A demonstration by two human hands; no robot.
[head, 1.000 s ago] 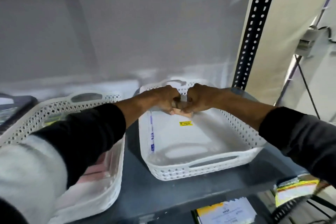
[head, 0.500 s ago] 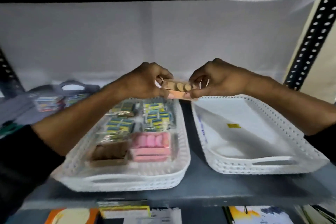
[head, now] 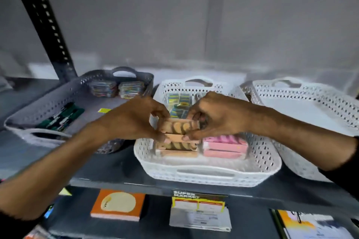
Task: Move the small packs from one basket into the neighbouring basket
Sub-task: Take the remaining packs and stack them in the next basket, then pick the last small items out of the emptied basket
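Both hands grip one small tan pack (head: 177,129) by its ends: my left hand (head: 134,120) on the left end, my right hand (head: 215,116) on the right. They hold it low over the front left of the middle white basket (head: 206,174). Beneath it in that basket lie more tan packs (head: 177,148), pink packs (head: 225,146) at the front right, and blue-yellow packs (head: 179,100) towards the back. The neighbouring white basket (head: 318,93) on the right shows only a bare white floor.
A grey basket (head: 50,101) to the left holds dark markers and colourful packs. A black perforated upright (head: 44,27) stands at the back left. Below the shelf edge sit an orange pad (head: 118,204) and a yellow price label (head: 198,203).
The hands carried the tan pack leftwards from over the right white basket to the filled middle basket and lowered it. The view swung left, which brought the grey basket into sight.
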